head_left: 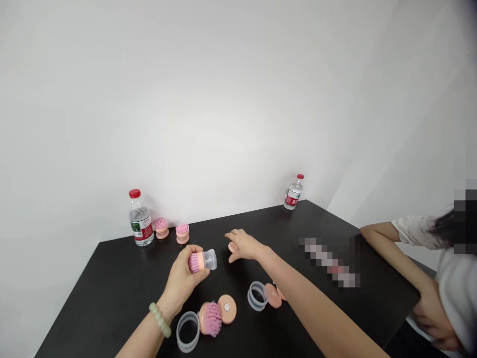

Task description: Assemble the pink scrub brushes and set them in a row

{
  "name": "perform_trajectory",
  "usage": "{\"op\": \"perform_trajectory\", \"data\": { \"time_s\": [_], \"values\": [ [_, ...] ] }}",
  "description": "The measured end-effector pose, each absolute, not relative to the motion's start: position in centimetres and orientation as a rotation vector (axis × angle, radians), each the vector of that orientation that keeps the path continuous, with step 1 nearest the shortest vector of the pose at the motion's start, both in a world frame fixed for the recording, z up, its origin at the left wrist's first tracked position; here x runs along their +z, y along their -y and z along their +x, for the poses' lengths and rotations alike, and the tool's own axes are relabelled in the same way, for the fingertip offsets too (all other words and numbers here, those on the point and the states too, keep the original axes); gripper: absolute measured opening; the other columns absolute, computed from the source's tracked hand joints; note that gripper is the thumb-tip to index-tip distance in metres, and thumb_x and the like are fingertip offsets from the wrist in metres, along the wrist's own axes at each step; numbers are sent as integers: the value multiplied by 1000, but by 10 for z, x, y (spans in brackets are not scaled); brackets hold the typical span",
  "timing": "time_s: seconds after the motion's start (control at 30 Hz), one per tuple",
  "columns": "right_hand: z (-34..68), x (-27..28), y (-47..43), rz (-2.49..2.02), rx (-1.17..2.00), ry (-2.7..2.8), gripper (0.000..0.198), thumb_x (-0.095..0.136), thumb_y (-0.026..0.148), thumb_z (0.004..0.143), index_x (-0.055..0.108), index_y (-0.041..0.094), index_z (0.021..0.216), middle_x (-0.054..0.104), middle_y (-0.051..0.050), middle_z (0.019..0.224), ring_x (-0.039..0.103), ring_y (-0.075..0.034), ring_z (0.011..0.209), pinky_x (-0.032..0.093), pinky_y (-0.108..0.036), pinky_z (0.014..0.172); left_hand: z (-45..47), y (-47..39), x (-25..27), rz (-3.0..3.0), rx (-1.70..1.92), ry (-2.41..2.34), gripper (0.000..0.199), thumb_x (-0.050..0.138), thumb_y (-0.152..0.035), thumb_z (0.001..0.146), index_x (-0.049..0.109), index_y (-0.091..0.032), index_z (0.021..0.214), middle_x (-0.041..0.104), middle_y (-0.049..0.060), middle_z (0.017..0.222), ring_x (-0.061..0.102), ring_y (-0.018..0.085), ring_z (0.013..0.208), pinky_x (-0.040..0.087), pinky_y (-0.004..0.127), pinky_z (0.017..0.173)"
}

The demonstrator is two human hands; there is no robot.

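My left hand (182, 273), with a bead bracelet at the wrist, is closed around a pink-bristled brush (194, 262). The brush lies sideways, its peach collar and a clear plastic cup (210, 259) pointing right. To the right, my right hand (243, 246) is curled over a small round peach cap (232, 247), its fingers partly hiding it. Nearer to me on the table lie a clear ring (188, 331), a pink bristle head (211, 319) and a peach disc (227, 309) with a pale round centre. A second clear ring (258, 296) rests beside another peach disc (273, 296).
Two pink-bristled brushes (161, 228) (182, 233) stand upright by the wall, next to a red-capped water bottle (141, 219). Another bottle (293, 192) stands at the back right. A blurred patch covers something on the black table (112, 278). Another person's arm (395, 253) rests along its right edge.
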State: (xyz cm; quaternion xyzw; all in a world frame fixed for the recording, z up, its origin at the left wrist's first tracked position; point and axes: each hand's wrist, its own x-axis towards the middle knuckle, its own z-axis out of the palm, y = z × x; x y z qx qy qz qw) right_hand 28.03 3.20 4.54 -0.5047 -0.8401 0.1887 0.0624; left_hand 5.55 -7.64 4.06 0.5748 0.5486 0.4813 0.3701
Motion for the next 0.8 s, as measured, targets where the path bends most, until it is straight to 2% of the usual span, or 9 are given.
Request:
{"op": "perform_trajectory", "data": {
  "time_s": [0.03, 0.1, 0.17, 0.23, 0.3, 0.47, 0.57, 0.7, 0.8],
  "values": [
    [280, 51, -23, -1478, 598, 2498, 70, 88, 23, 70, 58, 21, 134, 58, -14, 133, 56, -35, 123, 46, -50, 104, 57, 76, 40, 1475, 1234, -1400, 38, 75, -25, 64, 64, -20, 100, 68, 2, 90, 64, 23, 80, 50, 34, 72],
    [278, 62, 3, -1376, 672, 2414, 62, 80, 24, 80, 56, 24, 137, 57, -12, 136, 60, -29, 118, 49, -44, 102, 59, 78, 39, 1479, 1222, -1382, 39, 76, -25, 63, 64, -20, 100, 68, 1, 89, 64, 23, 78, 51, 33, 70],
    [274, 67, 35, -1285, 775, 2343, 59, 74, 31, 86, 52, 25, 140, 58, -10, 134, 67, -22, 102, 56, -35, 89, 63, 87, 39, 1486, 1204, -1344, 42, 78, -26, 62, 64, -21, 101, 69, 2, 91, 65, 23, 78, 52, 34, 70],
    [270, 67, 68, -1194, 887, 2291, 54, 70, 34, 90, 53, 27, 140, 62, -7, 129, 70, -17, 91, 58, -30, 79, 66, 100, 39, 1487, 1214, -1284, 46, 80, -28, 63, 63, -22, 104, 69, 3, 96, 66, 24, 82, 54, 35, 73],
    [267, 62, 96, -1115, 1059, 2053, 50, 68, 31, 90, 56, 28, 138, 63, -6, 124, 69, -17, 85, 58, -31, 76, 69, 117, 40, 1496, 1228, -1218, 46, 83, -32, 64, 63, -23, 105, 69, 4, 97, 66, 25, 84, 55, 35, 75],
    [263, 48, 135, -939, 1319, 1679, 35, 73, 31, 85, 67, 25, 119, 65, -2, 96, 64, -17, 78, 55, -29, 71, 71, 156, 45, 1518, 1289, -1129, 40, 86, -44, 67, 70, -26, 98, 68, 1, 87, 64, 20, 74, 53, 27, 64],
    [258, 38, 147, -813, 1300, 1633, 39, 76, 47, 84, 68, 26, 116, 63, -1, 93, 62, -17, 77, 53, -28, 69, 74, 172, 45, 1427, 1381, -1146, 43, 89, -46, 61, 72, -27, 96, 69, 0, 85, 65, 19, 73, 53, 25, 63],
    [240, 17, 160, -626, 1202, 1514, 55, 74, 66, 79, 61, 31, 120, 62, -1, 96, 64, -16, 76, 55, -28, 68, 82, 183, 40, 1075, 1487, -1102, 67, 94, -50, 47, 68, -24, 103, 73, 3, 95, 68, 22, 79, 57, 28, 70],
    [230, 5, 164, -593, 1017, 1505, 62, 72, 72, 74, 55, 35, 120, 62, -2, 105, 67, -18, 82, 56, -27, 70, 87, 184, 36, 881, 1472, -949, 73, 92, -58, 48, 66, -22, 105, 74, 7, 98, 71, 24, 85, 57, 29, 72]
  ]
}}
